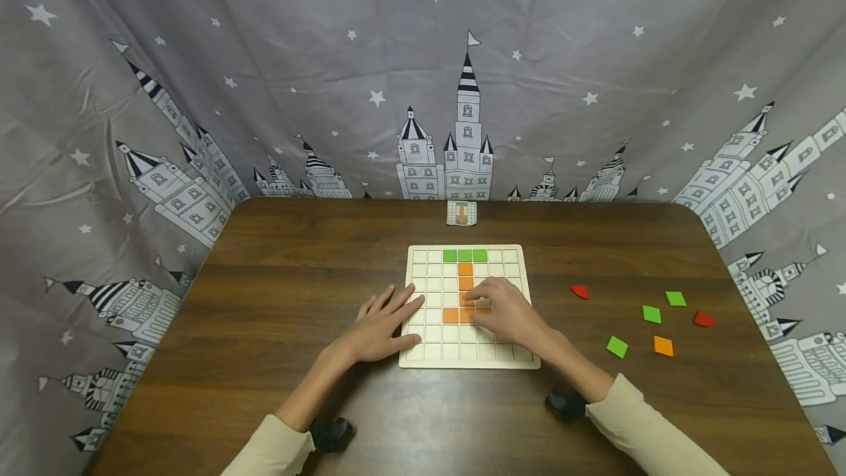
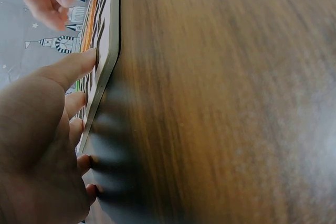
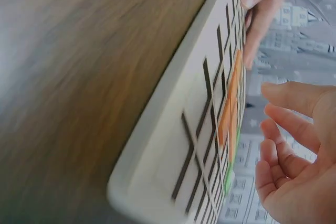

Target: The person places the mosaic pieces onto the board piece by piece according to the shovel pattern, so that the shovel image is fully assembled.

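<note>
A pale gridded board (image 1: 432, 352) lies on the table, with three green square tiles (image 1: 465, 255) set in its far row. Below them, orange square tiles (image 1: 465, 283) run in a column toward me and end in a sideways row (image 1: 450, 316), partly hidden by my right hand (image 1: 509, 312). That hand hovers low over these orange tiles, its fingers loosely bent. In the right wrist view its thumb and fingertips (image 3: 270, 111) are apart, with nothing between them. My left hand (image 1: 378, 333) rests with spread fingers on the board's left edge; its thumb touches the rim in the left wrist view.
Loose tiles lie right of the board: several green squares (image 1: 651, 314), an orange square (image 1: 664, 346) and two red rounded pieces (image 1: 579, 291). A small printed card (image 1: 461, 213) with a tile pattern sits behind the board. A grey castle-print curtain (image 1: 330, 57) hangs behind the wooden table (image 1: 277, 270).
</note>
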Tool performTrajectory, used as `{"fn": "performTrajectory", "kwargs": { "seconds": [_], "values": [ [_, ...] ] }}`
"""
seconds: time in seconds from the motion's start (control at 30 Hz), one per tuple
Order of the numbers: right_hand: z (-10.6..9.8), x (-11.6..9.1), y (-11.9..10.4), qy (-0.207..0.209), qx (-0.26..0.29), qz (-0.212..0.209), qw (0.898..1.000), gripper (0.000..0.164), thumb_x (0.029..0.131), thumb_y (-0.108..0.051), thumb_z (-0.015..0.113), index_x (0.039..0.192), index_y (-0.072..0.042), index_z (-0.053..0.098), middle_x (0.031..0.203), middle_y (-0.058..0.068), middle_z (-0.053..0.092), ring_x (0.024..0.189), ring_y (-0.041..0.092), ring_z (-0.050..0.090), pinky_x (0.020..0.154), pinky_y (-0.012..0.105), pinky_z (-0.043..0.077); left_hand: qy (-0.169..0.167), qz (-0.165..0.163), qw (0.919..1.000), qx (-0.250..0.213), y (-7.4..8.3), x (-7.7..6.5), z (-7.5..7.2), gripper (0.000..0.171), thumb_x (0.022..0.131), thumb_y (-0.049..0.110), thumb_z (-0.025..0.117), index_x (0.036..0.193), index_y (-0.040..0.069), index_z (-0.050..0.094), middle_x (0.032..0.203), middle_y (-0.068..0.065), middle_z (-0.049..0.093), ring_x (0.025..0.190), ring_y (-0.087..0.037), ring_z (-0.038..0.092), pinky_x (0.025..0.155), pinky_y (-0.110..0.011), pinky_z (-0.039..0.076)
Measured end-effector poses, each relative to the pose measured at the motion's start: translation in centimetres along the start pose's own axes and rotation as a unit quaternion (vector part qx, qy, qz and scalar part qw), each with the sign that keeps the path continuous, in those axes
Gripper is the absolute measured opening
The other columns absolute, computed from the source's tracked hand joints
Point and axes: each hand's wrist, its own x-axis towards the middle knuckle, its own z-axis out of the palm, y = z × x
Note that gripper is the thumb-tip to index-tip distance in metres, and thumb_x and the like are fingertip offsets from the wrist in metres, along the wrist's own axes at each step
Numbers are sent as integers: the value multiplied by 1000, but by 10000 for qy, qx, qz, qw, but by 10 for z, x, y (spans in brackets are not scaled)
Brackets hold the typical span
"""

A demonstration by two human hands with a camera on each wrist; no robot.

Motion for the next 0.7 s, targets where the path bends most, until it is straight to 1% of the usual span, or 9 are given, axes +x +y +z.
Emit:
{"fn": "performTrajectory", "kwargs": {
  "seconds": [0.07, 0.17, 0.27, 0.53, 0.7],
  "values": [
    [-8, -8, 5, 169, 115, 204, 9996, 23, 82, -6, 78, 105, -3, 77, 103, 5, 71, 97, 26, 62, 84, 43, 50, -30, -38, 10000, 0, 0, 0, -1, 69, 100, 42, 57, 158, 15, 33, 165, -10, 19, 149, -43, 9, 110, -68, 7],
    [-21, -22, 14, 413, 198, 396, 9982, 24, 82, -6, 78, 106, -3, 77, 105, 5, 70, 101, 29, 62, 85, 47, 50, -102, -101, 9999, 23, 0, 1, -1, 68, 100, 43, 57, 158, 16, 33, 165, -9, 18, 149, -41, 7, 111, -68, 7],
    [-34, -37, 25, 644, 53, 463, 9968, 25, 81, -4, 79, 106, -3, 77, 105, 8, 70, 103, 32, 62, 86, 50, 50, -163, -143, 9997, 59, 1, 2, -2, 68, 101, 43, 56, 159, 17, 32, 165, -8, 18, 150, -40, 6, 111, -67, 6],
    [-69, -78, 44, 1044, -251, 790, 9911, 29, 82, -5, 81, 111, -3, 75, 111, 13, 68, 109, 39, 60, 90, 57, 46, -77, -74, 9999, 27, 1, 1, -1, 69, 100, 42, 58, 158, 15, 33, 165, -10, 19, 149, -42, 8, 111, -67, 7],
    [-87, -104, 51, 1289, -375, 924, 9866, 31, 82, -7, 82, 112, -4, 75, 113, 17, 67, 109, 43, 59, 87, 61, 46, -77, -66, 9999, -5, 1, 0, -2, 69, 100, 44, 57, 158, 15, 33, 165, -9, 18, 149, -42, 8, 111, -68, 6]
  ]
}}
